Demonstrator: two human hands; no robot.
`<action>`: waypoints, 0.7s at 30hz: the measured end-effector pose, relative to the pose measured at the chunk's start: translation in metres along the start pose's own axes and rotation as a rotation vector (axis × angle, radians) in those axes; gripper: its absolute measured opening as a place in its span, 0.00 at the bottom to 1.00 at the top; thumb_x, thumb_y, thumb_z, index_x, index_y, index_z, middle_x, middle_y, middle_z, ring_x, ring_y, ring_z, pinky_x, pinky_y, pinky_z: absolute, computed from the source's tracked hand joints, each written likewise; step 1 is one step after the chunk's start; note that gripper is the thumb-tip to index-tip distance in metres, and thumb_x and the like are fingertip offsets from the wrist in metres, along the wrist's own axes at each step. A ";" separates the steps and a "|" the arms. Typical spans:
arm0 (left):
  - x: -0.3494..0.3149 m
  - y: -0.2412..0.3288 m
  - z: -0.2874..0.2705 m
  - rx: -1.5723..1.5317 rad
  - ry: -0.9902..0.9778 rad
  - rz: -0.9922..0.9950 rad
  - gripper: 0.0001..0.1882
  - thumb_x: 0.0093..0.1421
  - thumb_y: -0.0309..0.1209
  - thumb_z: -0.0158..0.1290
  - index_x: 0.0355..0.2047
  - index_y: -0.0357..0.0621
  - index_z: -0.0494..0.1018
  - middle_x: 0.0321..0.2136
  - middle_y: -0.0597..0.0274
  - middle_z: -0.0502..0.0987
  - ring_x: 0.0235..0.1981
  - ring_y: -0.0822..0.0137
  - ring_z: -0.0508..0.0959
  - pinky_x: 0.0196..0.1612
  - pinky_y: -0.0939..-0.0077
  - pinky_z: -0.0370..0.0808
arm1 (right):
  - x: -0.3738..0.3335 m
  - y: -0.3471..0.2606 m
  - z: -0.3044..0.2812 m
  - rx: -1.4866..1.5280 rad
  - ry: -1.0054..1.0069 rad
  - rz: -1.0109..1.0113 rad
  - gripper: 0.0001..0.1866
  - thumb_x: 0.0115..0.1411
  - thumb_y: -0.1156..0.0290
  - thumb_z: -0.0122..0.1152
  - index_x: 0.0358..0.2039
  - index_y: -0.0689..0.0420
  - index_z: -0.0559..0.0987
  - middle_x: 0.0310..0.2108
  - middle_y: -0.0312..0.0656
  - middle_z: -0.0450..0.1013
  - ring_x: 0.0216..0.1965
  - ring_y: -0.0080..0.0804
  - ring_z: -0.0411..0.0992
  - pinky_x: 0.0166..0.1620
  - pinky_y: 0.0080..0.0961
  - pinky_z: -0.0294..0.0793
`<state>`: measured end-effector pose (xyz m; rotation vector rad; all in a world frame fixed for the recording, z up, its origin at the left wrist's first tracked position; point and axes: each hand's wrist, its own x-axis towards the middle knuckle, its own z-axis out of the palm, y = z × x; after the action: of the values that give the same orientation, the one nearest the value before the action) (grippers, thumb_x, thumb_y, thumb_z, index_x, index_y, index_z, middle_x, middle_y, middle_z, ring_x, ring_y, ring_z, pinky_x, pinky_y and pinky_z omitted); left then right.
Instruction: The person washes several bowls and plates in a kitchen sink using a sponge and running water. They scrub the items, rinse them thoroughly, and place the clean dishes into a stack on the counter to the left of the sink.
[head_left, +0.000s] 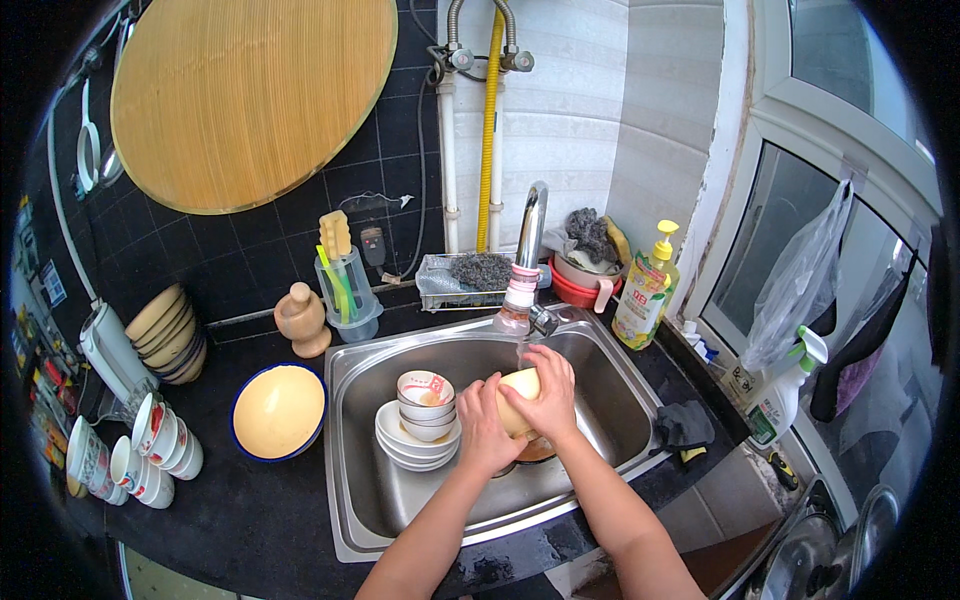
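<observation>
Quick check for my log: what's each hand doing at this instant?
Left hand: closed on the near left side of a pale yellow bowl.
Right hand: closed on the same bowl's right side.

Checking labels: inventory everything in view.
Sink: one, steel, centre
Tap: one, chrome, over sink
Held bowl: one, cream, below tap
Small bowls: several, white-red, in sink
Plates: several, white, under small bowls
Blue-rimmed bowl: one, cream, left counter
Bowl stack: one, cream, far left
Patterned bowls: several, white, far left
Wooden jar: one, tan, back counter
Utensil holder: one, clear, beside jar
Round board: one, tan, left wall
Hose: one, yellow, back wall
Scourers: two, grey, behind sink
Basin: one, red, behind sink
Pump bottle: one, yellow, back right
Spray bottle: one, white, right ledge
Fabric: one, grey, sink's right edge
Plastic bag: one, clear, window
Edge clutter: uncountable, mixed, far left
Left hand: one, bare, on held bowl
Right hand: one, bare, on held bowl
</observation>
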<state>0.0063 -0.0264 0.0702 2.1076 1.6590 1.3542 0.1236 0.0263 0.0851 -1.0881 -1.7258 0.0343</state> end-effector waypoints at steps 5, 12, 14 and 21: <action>0.002 0.000 -0.001 0.010 -0.023 0.026 0.49 0.27 0.29 0.61 0.54 0.41 0.51 0.45 0.46 0.55 0.48 0.47 0.56 0.54 0.57 0.53 | -0.003 0.017 0.012 0.135 0.002 0.222 0.19 0.42 0.59 0.64 0.32 0.56 0.74 0.42 0.43 0.67 0.46 0.41 0.63 0.50 0.33 0.59; 0.004 -0.006 0.000 -0.078 0.066 -0.002 0.49 0.28 0.27 0.61 0.54 0.42 0.50 0.46 0.46 0.55 0.50 0.47 0.55 0.55 0.56 0.52 | -0.006 0.055 0.021 0.721 -0.003 0.677 0.15 0.51 0.61 0.58 0.33 0.60 0.74 0.34 0.41 0.70 0.35 0.28 0.68 0.42 0.21 0.65; 0.006 -0.010 0.001 -0.144 0.104 -0.023 0.49 0.28 0.27 0.61 0.54 0.42 0.49 0.46 0.46 0.55 0.50 0.48 0.55 0.56 0.56 0.52 | -0.002 0.048 0.013 0.816 -0.002 0.768 0.16 0.54 0.60 0.55 0.36 0.59 0.73 0.33 0.38 0.70 0.35 0.23 0.67 0.41 0.18 0.64; 0.010 -0.046 0.015 -0.692 0.288 -0.188 0.49 0.32 0.27 0.62 0.54 0.40 0.47 0.49 0.52 0.54 0.52 0.56 0.57 0.56 0.64 0.54 | 0.002 0.056 0.009 1.029 -0.035 0.981 0.21 0.58 0.52 0.48 0.42 0.56 0.72 0.39 0.35 0.71 0.40 0.23 0.68 0.43 0.18 0.65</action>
<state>-0.0156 0.0060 0.0398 1.3827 1.1689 1.8774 0.1524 0.0645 0.0553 -0.9797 -0.7980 1.3815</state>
